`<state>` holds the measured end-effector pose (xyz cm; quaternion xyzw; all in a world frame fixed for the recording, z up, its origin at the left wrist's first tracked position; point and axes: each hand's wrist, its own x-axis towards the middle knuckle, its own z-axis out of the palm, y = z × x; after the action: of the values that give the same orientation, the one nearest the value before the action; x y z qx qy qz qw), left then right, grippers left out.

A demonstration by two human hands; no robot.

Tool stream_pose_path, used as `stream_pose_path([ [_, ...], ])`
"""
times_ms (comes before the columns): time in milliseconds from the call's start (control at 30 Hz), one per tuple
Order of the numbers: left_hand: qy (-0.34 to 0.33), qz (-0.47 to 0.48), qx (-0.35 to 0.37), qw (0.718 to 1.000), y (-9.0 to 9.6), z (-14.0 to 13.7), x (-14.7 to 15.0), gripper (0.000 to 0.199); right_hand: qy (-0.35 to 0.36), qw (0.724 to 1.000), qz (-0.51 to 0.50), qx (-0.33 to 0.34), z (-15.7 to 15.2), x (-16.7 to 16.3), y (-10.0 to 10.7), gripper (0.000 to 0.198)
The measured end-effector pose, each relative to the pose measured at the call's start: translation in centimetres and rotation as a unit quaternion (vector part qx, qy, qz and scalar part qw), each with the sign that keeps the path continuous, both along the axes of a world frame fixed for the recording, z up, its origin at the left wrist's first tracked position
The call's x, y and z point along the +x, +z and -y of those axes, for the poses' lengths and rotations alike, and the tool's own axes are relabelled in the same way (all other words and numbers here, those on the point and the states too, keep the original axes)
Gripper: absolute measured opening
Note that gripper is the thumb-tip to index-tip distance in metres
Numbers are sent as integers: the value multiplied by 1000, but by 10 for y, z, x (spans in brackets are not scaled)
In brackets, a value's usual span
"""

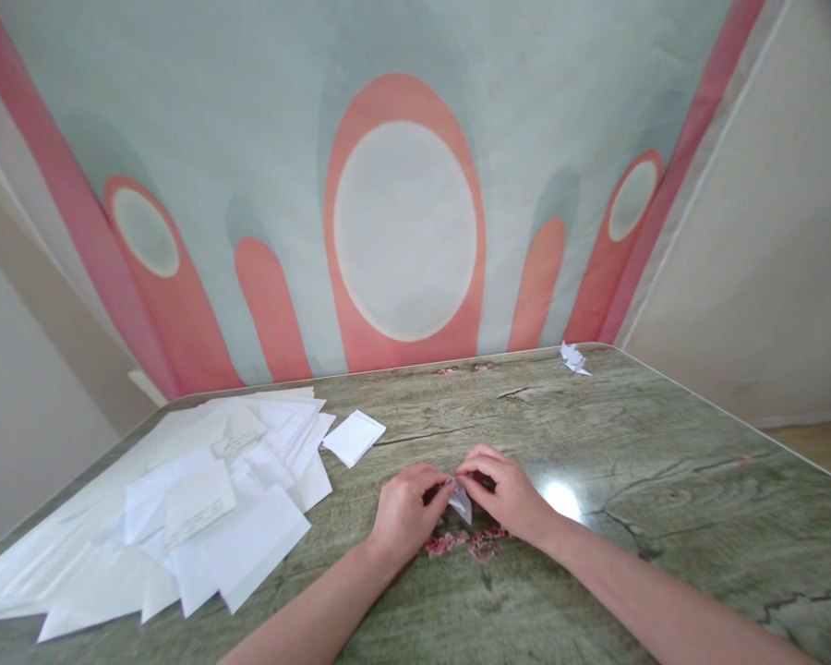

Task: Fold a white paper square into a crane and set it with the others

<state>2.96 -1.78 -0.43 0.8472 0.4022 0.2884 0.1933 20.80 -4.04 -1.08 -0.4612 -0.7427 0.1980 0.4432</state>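
Observation:
Between my two hands is a small folded piece of white paper [461, 503], its pointed lower end hanging below the fingers. My left hand [408, 513] pinches it from the left with thumb and forefinger. From the right, my right hand [499, 489] pinches its upper part, and the fingertips of both hands nearly meet. The fingers cover the top of the paper, so its full shape is hidden. Both hands are just above the wood-patterned tabletop [665, 480], near a printed pink flower pattern [447, 543].
A wide heap of loose white sheets [263, 536] covers the table's left side. Beside it lies a flat white paper square [354, 437]. A folded white paper piece [574, 358] rests near the far right edge. Behind the table stands a patterned backdrop [408, 351].

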Motion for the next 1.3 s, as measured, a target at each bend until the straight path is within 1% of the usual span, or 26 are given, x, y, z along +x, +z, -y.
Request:
stream_pose_path([
  [167, -5, -6, 5, 1000, 1, 0, 0, 17, 31, 999, 3, 6, 1, 0, 2, 16],
  [500, -10, -11, 3, 1000, 0, -1, -1, 19, 22, 999, 37, 19, 0, -2, 1, 15],
  [633, -5, -8, 11, 1000, 0, -1, 0, 19, 27, 999, 25, -6, -3, 1, 2, 13],
  [800, -2, -4, 13, 1000, 1, 0, 1, 22, 25, 996, 29, -80, -10, 12, -1, 10],
  [900, -5, 0, 11, 1000, 1, 0, 1, 22, 40, 993, 33, -106, -11, 16, -2, 7],
  [1100, -9, -7, 3, 1000, 1, 0, 1, 21, 70, 989, 48, -118, -9, 17, -1, 12],
  [1300, -10, -21, -11, 1000, 1, 0, 1, 22, 61, 990, 60, -109, -9, 14, -5, 8],
])
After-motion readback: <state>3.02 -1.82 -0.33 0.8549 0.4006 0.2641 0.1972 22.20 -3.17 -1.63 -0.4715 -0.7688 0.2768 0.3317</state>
